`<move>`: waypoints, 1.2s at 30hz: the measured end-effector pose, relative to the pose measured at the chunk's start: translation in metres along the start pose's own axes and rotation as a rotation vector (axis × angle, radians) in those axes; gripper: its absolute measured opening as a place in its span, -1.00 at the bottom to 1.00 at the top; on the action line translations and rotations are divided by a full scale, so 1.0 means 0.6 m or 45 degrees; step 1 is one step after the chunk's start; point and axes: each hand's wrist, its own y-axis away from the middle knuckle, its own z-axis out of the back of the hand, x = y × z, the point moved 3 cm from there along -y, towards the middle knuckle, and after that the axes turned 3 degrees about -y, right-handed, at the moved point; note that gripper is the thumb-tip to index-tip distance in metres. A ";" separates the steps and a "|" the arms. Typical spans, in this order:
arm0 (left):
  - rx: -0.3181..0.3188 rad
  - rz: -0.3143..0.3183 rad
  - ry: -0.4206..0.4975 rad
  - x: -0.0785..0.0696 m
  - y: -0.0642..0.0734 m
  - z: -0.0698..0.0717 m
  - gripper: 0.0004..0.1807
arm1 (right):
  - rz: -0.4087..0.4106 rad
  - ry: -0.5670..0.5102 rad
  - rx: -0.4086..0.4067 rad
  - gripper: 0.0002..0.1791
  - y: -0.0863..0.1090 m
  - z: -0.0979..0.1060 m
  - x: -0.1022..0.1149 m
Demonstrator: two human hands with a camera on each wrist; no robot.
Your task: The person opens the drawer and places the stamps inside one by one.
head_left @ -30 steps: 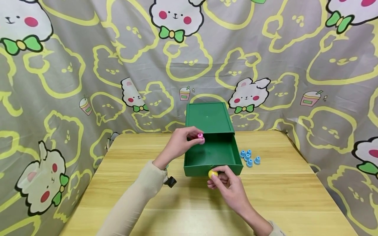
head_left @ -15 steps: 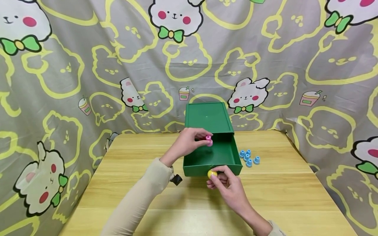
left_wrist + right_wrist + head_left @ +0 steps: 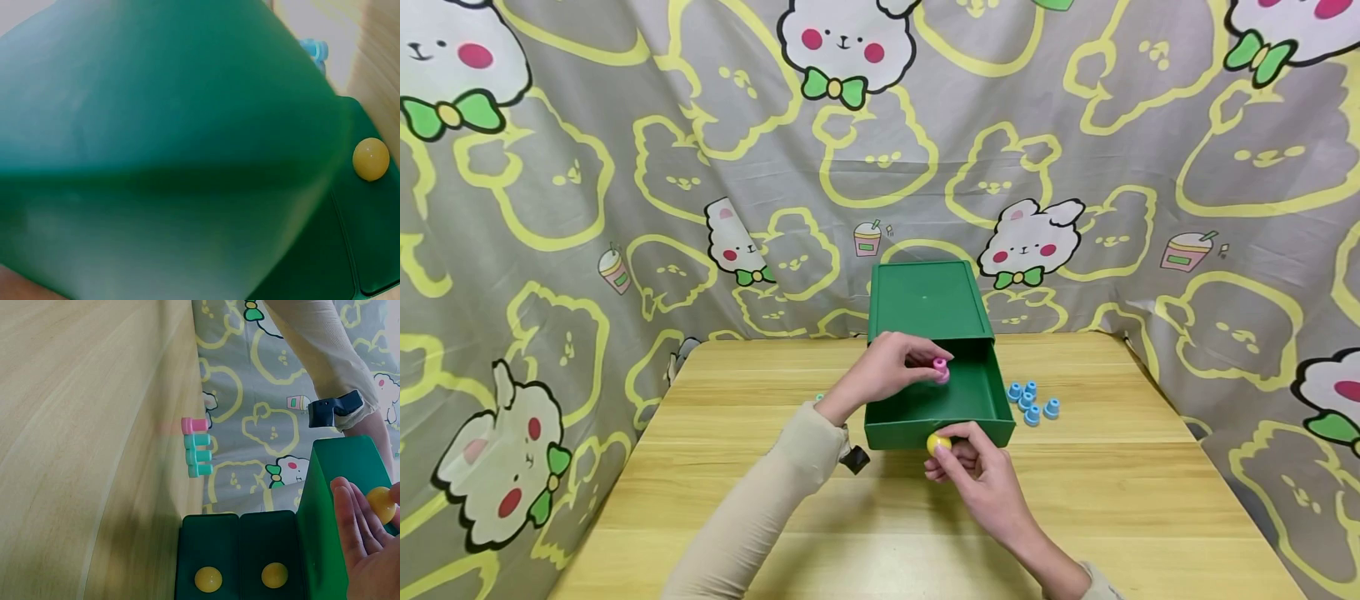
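On the desk [image 3: 1112, 500] a green cabinet [image 3: 928, 300] stands with its top drawer [image 3: 895, 437] pulled out, the left hand [image 3: 887, 367] over the drawer and the right hand [image 3: 981, 475] at its front, the latter pinching the yellow knob [image 3: 936, 444], the former gripping the pink peg [image 3: 941, 372] at the tips of its fingers [image 3: 927, 344].

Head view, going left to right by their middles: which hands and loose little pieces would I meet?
Mint-green sliver of a small, mostly hidden piece → person's left hand → pink stepped plastic piece in its fingers → person's right hand → five light-blue stepped plastic pieces.
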 end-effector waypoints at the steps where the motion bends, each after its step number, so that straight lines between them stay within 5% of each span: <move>1: 0.008 0.000 0.001 0.000 -0.001 -0.001 -0.70 | 0.000 -0.001 0.000 -0.85 0.000 0.000 0.000; 36: 0.157 -0.069 -0.233 -0.003 -0.007 -0.022 -0.74 | 0.024 0.017 0.002 -0.86 0.000 -0.001 -0.001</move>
